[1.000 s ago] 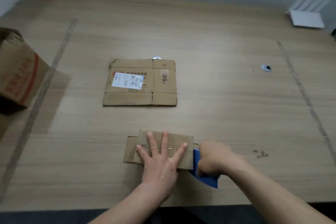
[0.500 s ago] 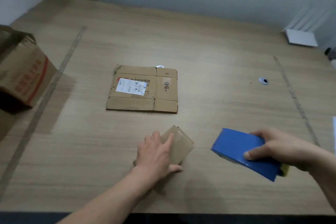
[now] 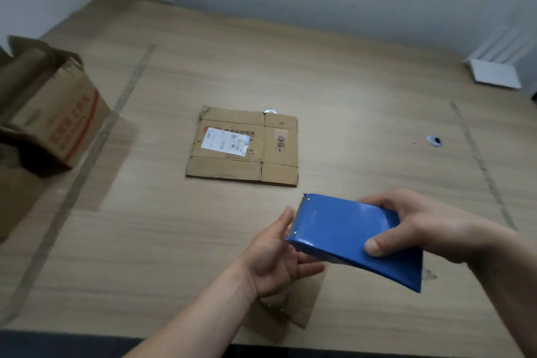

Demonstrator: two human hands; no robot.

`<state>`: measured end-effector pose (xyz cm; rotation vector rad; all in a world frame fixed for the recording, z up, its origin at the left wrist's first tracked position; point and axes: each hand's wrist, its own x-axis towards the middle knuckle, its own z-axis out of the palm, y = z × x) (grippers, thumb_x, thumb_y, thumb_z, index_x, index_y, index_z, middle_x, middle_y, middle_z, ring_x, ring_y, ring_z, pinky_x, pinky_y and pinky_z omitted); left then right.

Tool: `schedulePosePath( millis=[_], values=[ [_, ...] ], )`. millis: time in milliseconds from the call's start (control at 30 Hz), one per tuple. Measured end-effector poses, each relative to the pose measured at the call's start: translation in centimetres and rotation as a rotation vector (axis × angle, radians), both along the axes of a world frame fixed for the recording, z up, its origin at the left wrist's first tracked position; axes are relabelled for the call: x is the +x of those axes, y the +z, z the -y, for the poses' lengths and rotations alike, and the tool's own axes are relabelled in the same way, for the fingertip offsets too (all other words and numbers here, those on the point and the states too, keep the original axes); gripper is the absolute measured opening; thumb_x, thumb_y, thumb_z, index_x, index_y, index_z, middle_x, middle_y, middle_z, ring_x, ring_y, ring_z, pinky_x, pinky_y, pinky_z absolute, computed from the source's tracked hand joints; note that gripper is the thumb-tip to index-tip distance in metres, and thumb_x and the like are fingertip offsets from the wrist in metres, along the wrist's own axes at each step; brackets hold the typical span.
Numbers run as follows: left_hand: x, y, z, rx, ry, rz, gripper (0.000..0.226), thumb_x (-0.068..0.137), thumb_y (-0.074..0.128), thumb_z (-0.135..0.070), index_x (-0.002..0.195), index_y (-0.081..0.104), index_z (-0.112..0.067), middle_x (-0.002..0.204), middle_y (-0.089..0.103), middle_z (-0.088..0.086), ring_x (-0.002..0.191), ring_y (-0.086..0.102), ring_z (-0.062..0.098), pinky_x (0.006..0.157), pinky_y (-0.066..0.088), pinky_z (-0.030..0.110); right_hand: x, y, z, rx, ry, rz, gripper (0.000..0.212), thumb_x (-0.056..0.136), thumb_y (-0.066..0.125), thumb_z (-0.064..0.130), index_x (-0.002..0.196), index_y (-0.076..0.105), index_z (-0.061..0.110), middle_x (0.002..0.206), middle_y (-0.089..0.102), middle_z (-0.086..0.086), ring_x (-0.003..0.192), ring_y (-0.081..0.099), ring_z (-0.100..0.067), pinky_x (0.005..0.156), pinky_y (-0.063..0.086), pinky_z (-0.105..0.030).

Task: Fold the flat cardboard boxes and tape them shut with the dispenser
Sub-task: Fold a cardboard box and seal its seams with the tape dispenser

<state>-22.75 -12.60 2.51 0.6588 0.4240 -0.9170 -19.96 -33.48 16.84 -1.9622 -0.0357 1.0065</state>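
Brown folded cardboard box [image 3: 293, 311] lies nearest on the wooden worktop [image 3: 363, 131], under the relaxed, empty left hand [image 3: 276, 259]. Right hand [image 3: 430, 229] grips the blue tape dispenser [image 3: 348, 237] above it. Farther off lies a flat labelled cardboard box [image 3: 247, 147].

1. Bare table [image 3: 363, 113] is seen between the flat cardboard box [image 3: 244, 147] and the white stand [image 3: 494, 74] at the far right.
2. The left edge is blocked by an open carton [image 3: 55, 113].
3. The near edge is occupied by a small folded box [image 3: 293, 308], partly hidden beneath the left hand [image 3: 276, 259].
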Motion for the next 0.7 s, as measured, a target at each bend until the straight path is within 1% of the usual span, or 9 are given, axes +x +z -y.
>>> schedulePosePath(
  millis=[100,167,267,333,400,467,567,633,700],
  values=[
    [0.0,0.2,-0.4,-0.02,0.061,0.022,0.039,0.095,0.055,-0.039,0.115,0.071,-0.01,0.112,0.069,0.013,0.088,0.068,0.025,0.074,0.058,0.038,0.2,-0.5,-0.6,0.012,0.007,-0.006,0.06,0.054,0.088,0.035,0.111,0.076,0.018,0.105,0.076,-0.015,0.095,0.072,-0.035,0.082,0.054,-0.043],
    [0.1,-0.1,-0.7,0.0,0.09,0.044,0.021,0.093,0.058,-0.02,0.1,0.073,-0.008,0.1,0.071,0.013,0.079,0.069,0.023,0.065,0.059,0.033,0.2,-0.7,-0.9,0.017,0.004,-0.014,0.059,0.055,0.088,0.036,0.11,0.076,0.021,0.105,0.076,-0.014,0.098,0.071,-0.038,0.084,0.054,-0.045],
    [0.2,-0.3,-1.1,0.063,0.068,0.102,0.017,0.094,0.055,-0.006,0.088,0.071,-0.006,0.08,0.069,0.01,0.062,0.063,0.016,0.053,0.054,0.025,0.1,-1.0,-1.0,0.018,-0.003,-0.037,0.059,0.056,0.088,0.036,0.112,0.076,0.022,0.106,0.076,-0.014,0.101,0.069,-0.043,0.085,0.054,-0.049],
    [0.3,-0.2,-1.2,0.074,0.066,0.102,0.014,0.093,0.06,-0.011,0.089,0.073,-0.006,0.084,0.07,0.01,0.065,0.064,0.017,0.057,0.055,0.027,0.1,-1.2,-1.1,0.019,-0.011,-0.052,0.061,0.057,0.088,0.036,0.115,0.075,0.02,0.108,0.075,-0.015,0.103,0.068,-0.044,0.09,0.053,-0.057],
    [0.5,-0.3,-1.2,0.015,0.052,0.084,0.03,0.096,0.059,-0.029,0.109,0.073,-0.006,0.107,0.071,0.011,0.091,0.069,0.025,0.078,0.058,0.039,0.1,-1.4,-1.1,0.021,-0.008,-0.065,0.065,0.058,0.087,0.036,0.118,0.073,0.019,0.111,0.074,-0.017,0.105,0.067,-0.045,0.095,0.049,-0.063],
    [0.8,-0.3,-1.2,-0.091,0.031,0.027,0.053,0.102,0.043,-0.046,0.129,0.064,-0.005,0.131,0.063,0.016,0.117,0.061,0.032,0.098,0.05,0.048,0.1,-1.6,-1.2,0.02,-0.002,-0.074,0.066,0.059,0.088,0.037,0.12,0.072,0.018,0.112,0.074,-0.017,0.105,0.067,-0.045,0.096,0.048,-0.065],
    [1.1,-0.3,-1.0,-0.206,0.027,-0.052,0.068,0.099,0.031,-0.055,0.129,0.063,-0.004,0.134,0.06,0.019,0.114,0.063,0.032,0.095,0.051,0.046,0.2,-1.7,-1.0,0.026,0.002,-0.084,0.066,0.059,0.088,0.036,0.12,0.072,0.017,0.112,0.073,-0.018,0.106,0.067,-0.046,0.096,0.048,-0.065],
    [1.2,-0.4,-1.0,-0.21,0.016,-0.029,0.064,0.101,0.034,-0.053,0.133,0.06,-0.005,0.138,0.057,0.019,0.118,0.061,0.031,0.096,0.052,0.046,0.4,-1.7,-0.9,0.037,0.001,-0.091,0.067,0.06,0.088,0.035,0.122,0.071,0.016,0.113,0.073,-0.019,0.107,0.066,-0.047,0.096,0.048,-0.065],
    [1.2,-0.5,-0.9,-0.222,-0.007,0.016,0.057,0.104,0.039,-0.047,0.139,0.055,-0.005,0.143,0.052,0.018,0.126,0.055,0.031,0.104,0.046,0.046,0.5,-1.7,-0.7,0.039,0.001,-0.089,0.067,0.061,0.087,0.035,0.123,0.07,0.015,0.114,0.073,-0.019,0.107,0.066,-0.047,0.097,0.047,-0.065]
  ],
)
